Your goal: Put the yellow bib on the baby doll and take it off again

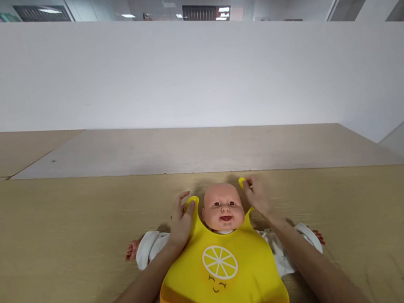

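Note:
A baby doll (222,208) lies on its back, its head toward the far side and its arms in white sleeves spread to both sides. Over its chest is a yellow bib (245,264) with a white citrus slice and a smiling face printed on it; an orange part shows at the bottom. My left hand (181,222) pinches the left neck strap beside the doll's head. On the other side, my right hand (256,198) grips the right strap, whose rounded tip sticks out above the fingers. Both straps are apart from each other.
The doll lies on a wood-toned table (67,227), with a paler board (186,141) along its far side. Behind that stands a white partition (192,69). Glass panels and lit ceiling lamps show above it.

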`<action>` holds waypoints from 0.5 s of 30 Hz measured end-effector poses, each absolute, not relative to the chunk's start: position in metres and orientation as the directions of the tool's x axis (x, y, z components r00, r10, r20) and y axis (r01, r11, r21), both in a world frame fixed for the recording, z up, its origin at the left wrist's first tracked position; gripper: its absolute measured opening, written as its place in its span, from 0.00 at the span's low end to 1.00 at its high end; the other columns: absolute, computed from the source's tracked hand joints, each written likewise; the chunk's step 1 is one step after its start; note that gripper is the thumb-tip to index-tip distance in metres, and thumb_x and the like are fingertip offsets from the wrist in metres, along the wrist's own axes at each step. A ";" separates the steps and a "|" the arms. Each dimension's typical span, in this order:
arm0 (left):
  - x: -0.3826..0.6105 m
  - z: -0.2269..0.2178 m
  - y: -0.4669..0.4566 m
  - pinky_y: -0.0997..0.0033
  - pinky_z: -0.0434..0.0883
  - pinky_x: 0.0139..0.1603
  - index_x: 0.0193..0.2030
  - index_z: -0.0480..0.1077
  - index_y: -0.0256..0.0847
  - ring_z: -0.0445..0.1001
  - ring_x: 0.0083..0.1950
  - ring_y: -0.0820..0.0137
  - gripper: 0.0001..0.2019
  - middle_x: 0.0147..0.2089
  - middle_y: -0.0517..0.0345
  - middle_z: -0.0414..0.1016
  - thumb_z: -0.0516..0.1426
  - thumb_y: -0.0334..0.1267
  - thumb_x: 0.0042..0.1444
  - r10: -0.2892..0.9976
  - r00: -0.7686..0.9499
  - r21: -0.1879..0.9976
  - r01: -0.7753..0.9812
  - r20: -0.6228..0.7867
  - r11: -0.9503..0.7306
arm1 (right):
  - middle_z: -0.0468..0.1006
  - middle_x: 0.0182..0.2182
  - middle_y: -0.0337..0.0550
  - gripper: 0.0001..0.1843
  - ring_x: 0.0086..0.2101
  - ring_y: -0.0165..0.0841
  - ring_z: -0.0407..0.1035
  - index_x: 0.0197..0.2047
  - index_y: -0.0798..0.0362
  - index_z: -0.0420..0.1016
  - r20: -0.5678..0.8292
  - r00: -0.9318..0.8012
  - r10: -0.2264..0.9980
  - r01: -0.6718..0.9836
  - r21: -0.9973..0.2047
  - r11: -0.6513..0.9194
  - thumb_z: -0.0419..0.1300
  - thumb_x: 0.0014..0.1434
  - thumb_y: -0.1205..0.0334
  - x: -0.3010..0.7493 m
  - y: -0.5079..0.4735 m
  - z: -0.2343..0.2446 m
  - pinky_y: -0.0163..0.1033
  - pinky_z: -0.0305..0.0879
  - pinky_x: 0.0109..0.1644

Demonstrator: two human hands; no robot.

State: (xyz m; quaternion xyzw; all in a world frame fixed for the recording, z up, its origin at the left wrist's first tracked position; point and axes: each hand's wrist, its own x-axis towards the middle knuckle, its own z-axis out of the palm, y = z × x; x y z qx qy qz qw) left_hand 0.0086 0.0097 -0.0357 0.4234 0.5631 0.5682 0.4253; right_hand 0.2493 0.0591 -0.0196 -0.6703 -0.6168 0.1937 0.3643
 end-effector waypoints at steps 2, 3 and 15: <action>0.009 -0.031 0.008 0.77 0.61 0.23 0.50 0.67 0.42 0.62 0.22 0.76 0.21 0.24 0.67 0.68 0.60 0.47 0.51 0.963 -0.270 0.999 -0.035 0.000 -0.009 | 0.72 0.31 0.43 0.13 0.32 0.34 0.65 0.35 0.53 0.63 0.248 0.175 0.953 0.630 -0.772 0.085 0.46 0.62 0.53 0.252 0.057 -0.010 0.36 0.57 0.36; 0.009 -0.028 0.007 0.78 0.59 0.22 0.49 0.66 0.42 0.61 0.21 0.77 0.20 0.23 0.68 0.67 0.60 0.47 0.51 0.961 -0.277 0.998 -0.053 0.006 -0.022 | 0.72 0.31 0.42 0.13 0.32 0.33 0.65 0.35 0.53 0.63 0.280 0.177 0.944 0.607 -0.786 0.119 0.47 0.62 0.52 0.252 0.055 -0.003 0.37 0.58 0.37; 0.004 0.017 -0.026 0.76 0.70 0.31 0.38 0.71 0.42 0.73 0.32 0.72 0.08 0.34 0.59 0.77 0.60 0.42 0.54 0.807 -0.400 0.893 0.071 0.434 -0.445 | 0.72 0.35 0.39 0.10 0.34 0.27 0.66 0.38 0.52 0.65 0.223 -0.565 0.794 0.414 -0.756 0.507 0.48 0.66 0.56 0.228 -0.039 0.103 0.33 0.61 0.37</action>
